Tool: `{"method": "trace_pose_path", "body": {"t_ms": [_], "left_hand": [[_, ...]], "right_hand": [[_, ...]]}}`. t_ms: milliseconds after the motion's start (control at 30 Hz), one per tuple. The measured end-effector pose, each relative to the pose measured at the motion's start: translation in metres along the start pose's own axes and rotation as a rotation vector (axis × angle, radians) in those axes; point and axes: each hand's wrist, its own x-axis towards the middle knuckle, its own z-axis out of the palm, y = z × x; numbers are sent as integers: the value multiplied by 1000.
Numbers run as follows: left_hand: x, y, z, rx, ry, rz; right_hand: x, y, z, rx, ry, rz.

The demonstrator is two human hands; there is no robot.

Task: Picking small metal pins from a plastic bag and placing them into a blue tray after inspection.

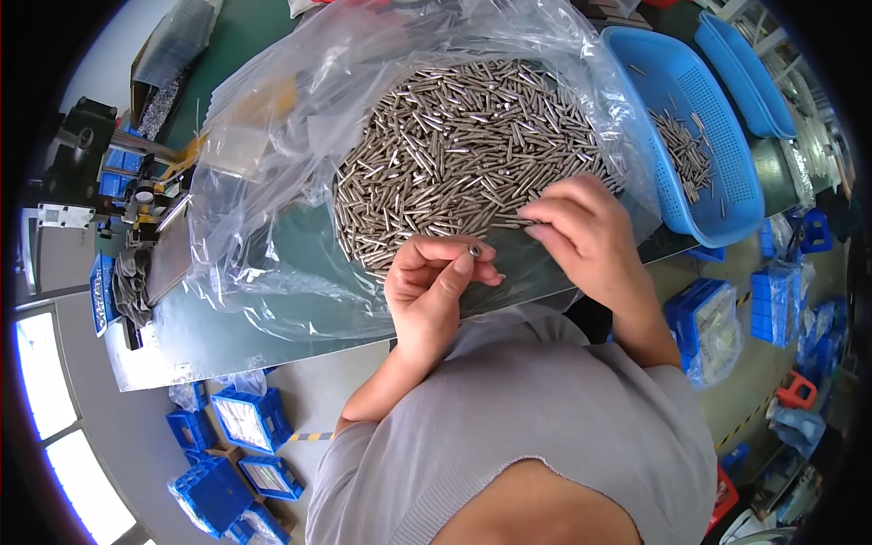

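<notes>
A large heap of slim metal pins lies on a clear plastic bag spread over the dark green table. My left hand is closed at the near edge of the heap. Its thumb and index finger pinch a small metal pin, of which mostly a rounded end shows. To its right, my right hand has thumb and fingertips brought together at the heap's near right edge. A pin pokes out from between those fingertips, mostly covered by them.
A blue perforated basket with some pins in it stands right of the heap, another blue basket beyond it. A dark machine fixture sits at the far left. Blue crates stand on the floor near the table.
</notes>
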Motion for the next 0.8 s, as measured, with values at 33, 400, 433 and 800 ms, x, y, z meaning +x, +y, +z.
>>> {"method": "trace_pose_path", "body": {"t_ms": [33, 400, 433, 800], "left_hand": [[-1, 0, 0, 3, 2, -2], [-1, 0, 0, 11, -6, 1], [-1, 0, -1, 11, -12, -4], [-3, 2, 0, 74, -48, -68]], "right_hand": [[0, 3, 7, -26, -30, -31], [1, 5, 20, -118, -87, -117], [1, 5, 21, -114, -82, -108], [9, -16, 4, 225, 18, -119]]}}
